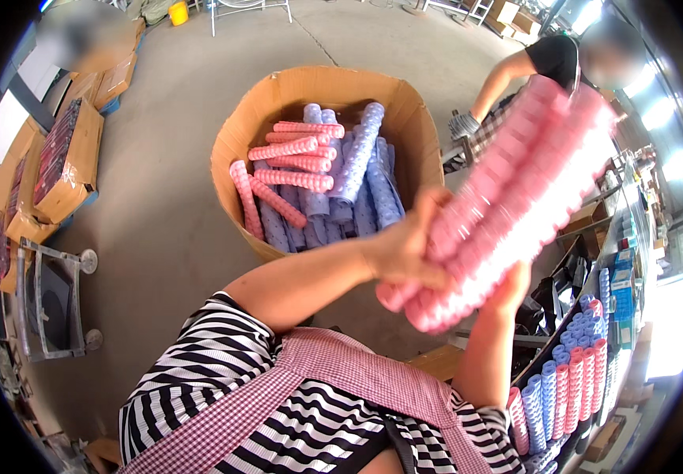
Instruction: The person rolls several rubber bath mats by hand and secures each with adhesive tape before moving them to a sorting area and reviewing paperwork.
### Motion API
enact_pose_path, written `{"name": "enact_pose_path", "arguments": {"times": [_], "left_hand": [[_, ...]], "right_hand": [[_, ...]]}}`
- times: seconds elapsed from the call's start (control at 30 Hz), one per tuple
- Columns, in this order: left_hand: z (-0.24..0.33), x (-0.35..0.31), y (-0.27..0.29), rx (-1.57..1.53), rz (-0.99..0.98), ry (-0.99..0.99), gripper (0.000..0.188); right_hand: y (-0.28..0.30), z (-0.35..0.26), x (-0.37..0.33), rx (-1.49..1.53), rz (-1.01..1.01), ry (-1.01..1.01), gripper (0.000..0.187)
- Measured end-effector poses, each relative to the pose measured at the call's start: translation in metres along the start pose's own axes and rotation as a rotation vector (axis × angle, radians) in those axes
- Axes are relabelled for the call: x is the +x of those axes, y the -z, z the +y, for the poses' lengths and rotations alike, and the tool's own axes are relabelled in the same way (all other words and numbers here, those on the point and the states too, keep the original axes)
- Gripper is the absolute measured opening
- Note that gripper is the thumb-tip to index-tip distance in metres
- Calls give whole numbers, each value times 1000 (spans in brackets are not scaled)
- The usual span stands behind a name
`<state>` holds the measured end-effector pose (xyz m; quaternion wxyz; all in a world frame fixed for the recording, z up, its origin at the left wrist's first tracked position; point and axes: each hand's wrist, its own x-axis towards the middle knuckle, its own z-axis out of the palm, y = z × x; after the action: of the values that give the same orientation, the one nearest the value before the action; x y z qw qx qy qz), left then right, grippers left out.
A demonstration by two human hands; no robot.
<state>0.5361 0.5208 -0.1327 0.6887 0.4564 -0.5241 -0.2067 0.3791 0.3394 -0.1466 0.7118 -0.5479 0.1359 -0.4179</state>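
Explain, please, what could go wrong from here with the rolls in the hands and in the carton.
The held pink rolls are gripped near their lower end by the left hand, so the long upper part might tip.
In this view their upper ends overlap the co-worker; the distance is unclear, but a swing could bump that person.
Other pink rolls lie loosely across blue rolls in the carton and may slide.

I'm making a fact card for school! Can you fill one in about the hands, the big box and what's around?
Left hand: grips the lower part of a pink roll bundle
Right hand: at the bundle's underside, mostly hidden
Cardboard box: holds small pink rolls and blue rolls
Lower right: more pink and blue rolls
Left: wheeled cart
Upper right: another person's gloved hand
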Motion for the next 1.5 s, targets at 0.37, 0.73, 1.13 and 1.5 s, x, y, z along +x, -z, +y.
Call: {"name": "enact_pose_path", "arguments": {"times": [0.37, 0.73, 1.13, 1.5], "left_hand": [[-164, -151, 238, 355, 212, 826, 65], [-152, -82, -37, 181, -870, 597, 50], [-94, 59, -480, 206, -1200, -327, 42], [-91, 40, -569, 1056, -1086, -355, 68]], "right_hand": [[-128, 98, -114, -666, -278, -477, 88], [11, -90, -310, -328, 667, -437, 46], [256, -191, -411, 92, 1722, -203, 70], [306, -176, -370, 172, 1572, -98, 38]]}}
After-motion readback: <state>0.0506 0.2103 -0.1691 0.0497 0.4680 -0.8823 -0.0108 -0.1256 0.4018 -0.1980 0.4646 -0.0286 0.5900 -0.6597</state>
